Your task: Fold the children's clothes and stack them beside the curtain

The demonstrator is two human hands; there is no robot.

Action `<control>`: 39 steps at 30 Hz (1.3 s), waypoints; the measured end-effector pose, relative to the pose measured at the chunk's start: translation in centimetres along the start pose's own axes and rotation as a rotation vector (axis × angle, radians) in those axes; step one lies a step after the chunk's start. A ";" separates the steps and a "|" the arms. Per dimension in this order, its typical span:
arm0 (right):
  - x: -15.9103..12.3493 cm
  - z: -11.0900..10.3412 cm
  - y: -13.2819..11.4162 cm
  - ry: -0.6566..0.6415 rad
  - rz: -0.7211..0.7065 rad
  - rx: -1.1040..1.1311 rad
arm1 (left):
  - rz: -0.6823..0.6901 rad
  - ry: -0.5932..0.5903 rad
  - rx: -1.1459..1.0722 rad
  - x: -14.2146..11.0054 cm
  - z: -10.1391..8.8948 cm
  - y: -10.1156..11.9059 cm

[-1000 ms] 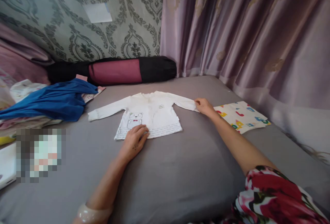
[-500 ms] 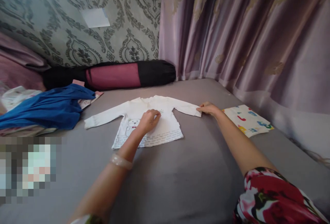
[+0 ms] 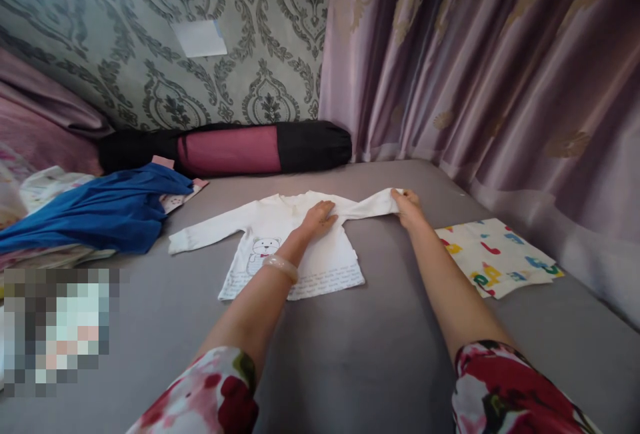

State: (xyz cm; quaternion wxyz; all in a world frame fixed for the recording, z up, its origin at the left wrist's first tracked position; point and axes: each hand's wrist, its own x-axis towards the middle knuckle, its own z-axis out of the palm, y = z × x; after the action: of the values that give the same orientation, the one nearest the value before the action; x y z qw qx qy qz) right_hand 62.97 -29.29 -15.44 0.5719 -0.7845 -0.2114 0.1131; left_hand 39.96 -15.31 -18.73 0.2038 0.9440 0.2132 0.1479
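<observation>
A small white long-sleeved shirt [image 3: 325, 254] with a bear print lies spread on the grey bed sheet [image 3: 350, 354], its sleeves out to both sides. My left hand [image 3: 319, 217] rests on the shirt near the right-hand shoulder, fingers stretched out and thumb a little apart. At the far end of the right-hand sleeve, my right hand [image 3: 409, 209] pinches the cuff. That sleeve is lifted slightly and twisted. My left forearm, with a pale bangle [image 3: 281, 269], covers part of the shirt's front.
A folded cloth with colourful prints [image 3: 493, 254] lies to the right. Blue cloth [image 3: 100, 211] tops a pile of clothes at the left. A long black and maroon bag [image 3: 230, 149] lies along the wall. Purple curtains [image 3: 450, 54] hang at the right. A pixelated patch covers the lower left.
My left hand has moved right and away from me, from the shirt's middle to its shoulder. My right hand has raised the cuff, and the sleeve has become twisted.
</observation>
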 end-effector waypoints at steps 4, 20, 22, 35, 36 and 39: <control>-0.3 0.8 -1.3 0.107 0.092 0.284 | -0.064 -0.111 0.042 0.3 -0.5 0.0; -5.1 4.0 -8.6 -0.236 -0.030 0.468 | -0.284 -0.424 0.183 3.5 -4.9 3.3; -5.7 5.1 -9.0 -0.252 -0.020 0.481 | -0.306 -0.451 0.191 3.9 -5.0 3.6; -7.0 7.6 -10.2 -0.148 0.123 0.466 | -0.169 -0.207 0.050 0.8 -5.1 0.3; -7.0 7.8 -10.2 -0.147 0.127 0.459 | -0.168 -0.141 0.049 0.1 -5.2 -0.5; -7.3 8.7 -10.2 -0.155 0.132 0.454 | -0.182 0.044 0.055 -2.6 -5.5 -3.3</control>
State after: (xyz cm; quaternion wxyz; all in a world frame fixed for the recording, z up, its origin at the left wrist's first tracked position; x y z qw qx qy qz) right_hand 50.78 -22.71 -9.04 0.7068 -0.6371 -0.1721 0.2547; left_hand 34.58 -11.96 -15.88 0.1855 0.9225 0.3066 0.1434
